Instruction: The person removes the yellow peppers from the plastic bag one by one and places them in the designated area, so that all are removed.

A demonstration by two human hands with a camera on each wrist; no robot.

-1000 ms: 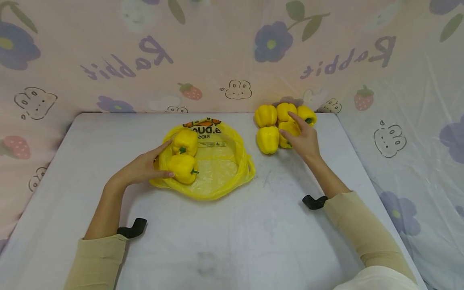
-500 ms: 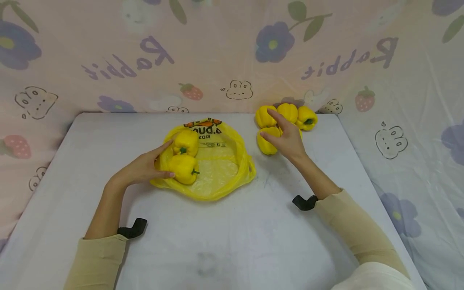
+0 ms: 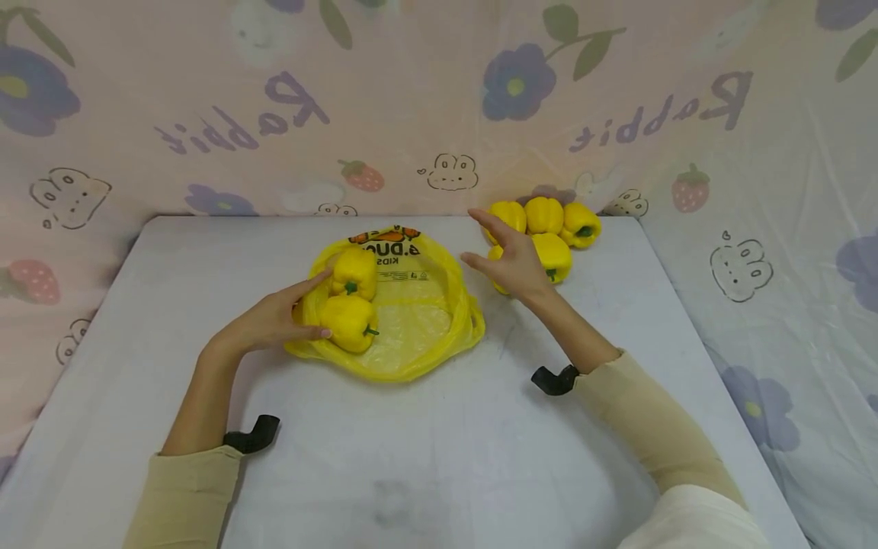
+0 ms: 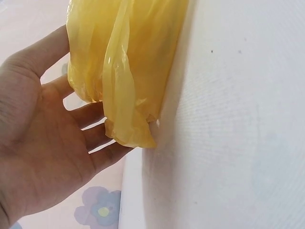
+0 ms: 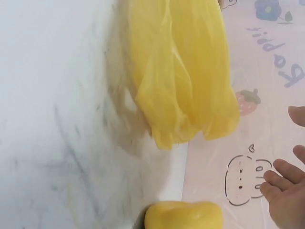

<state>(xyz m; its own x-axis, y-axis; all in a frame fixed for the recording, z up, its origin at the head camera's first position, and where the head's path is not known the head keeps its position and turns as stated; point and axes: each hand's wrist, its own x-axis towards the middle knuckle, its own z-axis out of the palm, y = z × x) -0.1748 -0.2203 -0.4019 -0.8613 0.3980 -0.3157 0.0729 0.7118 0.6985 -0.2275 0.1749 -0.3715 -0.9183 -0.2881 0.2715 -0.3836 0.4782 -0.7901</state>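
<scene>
Head view puts the yellow bag (image 3: 398,375) on the table (image 3: 439,457), mouth up, wider side to side than front to back, with two yellow peppers (image 3: 348,322) lying at its left side. Nearest is the left hand (image 3: 270,319), touching that side, thumb and fingers spread wide. The right hand (image 3: 516,263), also wide and holding nothing, is off the bag's right rim, fingertips pointing that way, apart from it. This hand lies between the bag and the pepper cluster (image 3: 551,252), masking most of one pepper.
</scene>
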